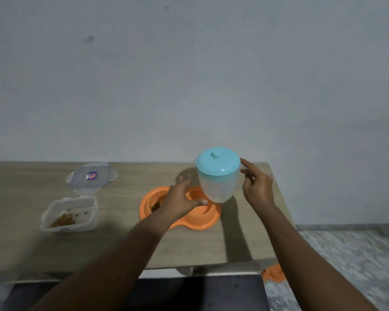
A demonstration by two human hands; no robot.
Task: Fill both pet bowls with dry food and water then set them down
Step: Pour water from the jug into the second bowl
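Orange double pet bowl sits on the wooden table toward its right end, and serves as the reference for everything below. Nearest the camera, both forearms reach in over the table's front edge. Left hand is over the bowl, fingers spread with the thumb against the base of the water jug; it hides much of the bowl's left well. Brown kibble shows in that left well, so the dry-food step looks done for this unit. The right well appears bare orange; no water discernible, so the fill is judged still pending. The jug, translucent with a pale blue lid still seated, is held tilted just above the right well. Right hand is at the jug's far-right side with fingers curled around what seems to be the handle; grip not fully visible. Left of the bowl: open clear food container with a little kibble left. Beyond that, its clip lid lies flat. A second orange bowl peeks out below the table's right corner; contents cannot be told. Remaining: water, then setting down.
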